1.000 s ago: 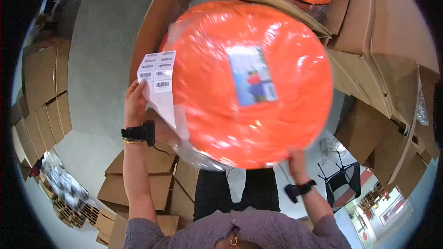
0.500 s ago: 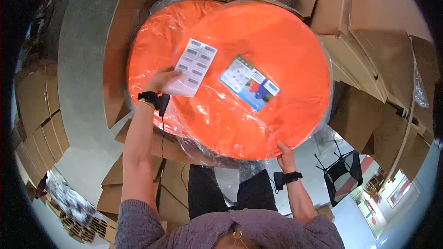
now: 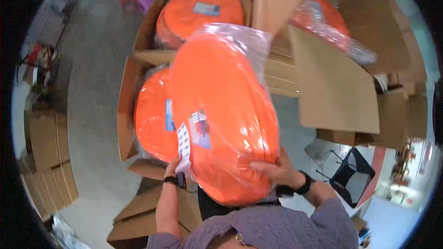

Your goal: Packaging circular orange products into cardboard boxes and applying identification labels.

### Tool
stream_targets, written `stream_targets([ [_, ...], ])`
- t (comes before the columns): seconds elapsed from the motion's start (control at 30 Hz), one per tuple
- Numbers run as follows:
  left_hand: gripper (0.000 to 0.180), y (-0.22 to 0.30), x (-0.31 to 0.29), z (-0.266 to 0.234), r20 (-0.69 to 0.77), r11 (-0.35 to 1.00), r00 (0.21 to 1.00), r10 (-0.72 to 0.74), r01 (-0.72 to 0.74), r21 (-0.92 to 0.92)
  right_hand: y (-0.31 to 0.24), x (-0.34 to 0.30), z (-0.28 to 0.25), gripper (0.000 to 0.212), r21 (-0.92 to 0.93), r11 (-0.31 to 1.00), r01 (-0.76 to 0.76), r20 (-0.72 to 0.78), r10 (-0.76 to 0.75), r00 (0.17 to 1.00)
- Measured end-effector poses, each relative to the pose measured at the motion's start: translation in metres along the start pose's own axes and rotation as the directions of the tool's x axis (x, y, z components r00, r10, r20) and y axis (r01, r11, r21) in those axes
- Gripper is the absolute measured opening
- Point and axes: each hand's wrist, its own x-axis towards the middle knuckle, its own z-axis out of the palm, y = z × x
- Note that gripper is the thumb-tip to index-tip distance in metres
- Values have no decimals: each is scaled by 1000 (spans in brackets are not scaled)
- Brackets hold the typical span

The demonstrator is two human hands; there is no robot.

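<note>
The pack [image 3: 226, 87] bars the middle, covering part of the near box [image 3: 127, 106]. Left of the box, a long strip of floor [image 3: 94, 106] gives room to pass, as far as the stacked cartons [image 3: 48, 138]. Right of the pack, a narrower gap opens before a big flap [image 3: 339, 87] stands in the way; a chair [image 3: 353, 175] blocks the side past the right hand [image 3: 279, 173].

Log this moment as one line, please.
left hand: holding label sheet | right hand: gripping bagged orange disc | partly behind it: second disc in open carton

Print on label sheet [image 3: 184, 145], picture card [image 3: 200, 132] apparently unreadable.
</note>
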Motion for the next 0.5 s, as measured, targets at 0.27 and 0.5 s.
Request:
stream_targets([
  [0.27,43,60,-140,124,483,939,822,301,-345,3,-93,-166,-96,35,-141,909,393,-434,-414,800],
  [0.5,32,149,-201,228,478,760,650,591,-648,-59,-268,-251,-137,39,-104,846,524,-598,-474,647],
])
